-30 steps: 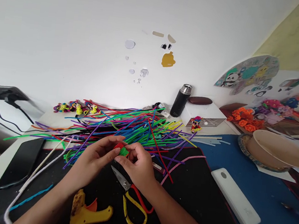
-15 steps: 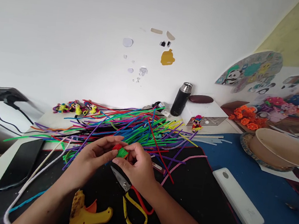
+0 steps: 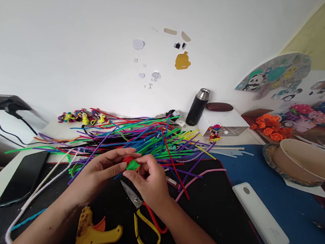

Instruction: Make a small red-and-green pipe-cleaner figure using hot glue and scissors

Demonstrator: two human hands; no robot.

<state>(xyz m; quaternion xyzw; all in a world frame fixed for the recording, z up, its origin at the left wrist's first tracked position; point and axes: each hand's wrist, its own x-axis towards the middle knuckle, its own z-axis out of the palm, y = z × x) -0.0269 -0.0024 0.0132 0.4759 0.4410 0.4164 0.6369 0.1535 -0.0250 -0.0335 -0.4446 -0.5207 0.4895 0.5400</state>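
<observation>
Between my two hands is a small red and green pipe-cleaner piece (image 3: 133, 164), raised a little above the black mat (image 3: 210, 221). My left hand (image 3: 102, 172) pinches its left side between thumb and fingers. On the other side my right hand (image 3: 150, 179) grips it with thumb and forefinger. Beneath the right wrist lie scissors (image 3: 148, 230) with one yellow and one red handle. A yellow glue gun (image 3: 94, 233) with an orange trigger rests nearer to me. Just past my fingers spreads a pile of coloured pipe cleaners (image 3: 148, 140).
A black phone (image 3: 24, 176) lies at the left, beside a white cable. Behind the pile stand a black flask (image 3: 198, 107) and a small pipe-cleaner figure (image 3: 215, 134). To the right are a white power bank (image 3: 260, 215) and a beige bowl (image 3: 307, 162). Several small figures (image 3: 83, 117) sit along the wall.
The view has shifted very slightly. Both hands keep hold of the red and green piece in nearly the same spot; its green face shows turned a touch.
</observation>
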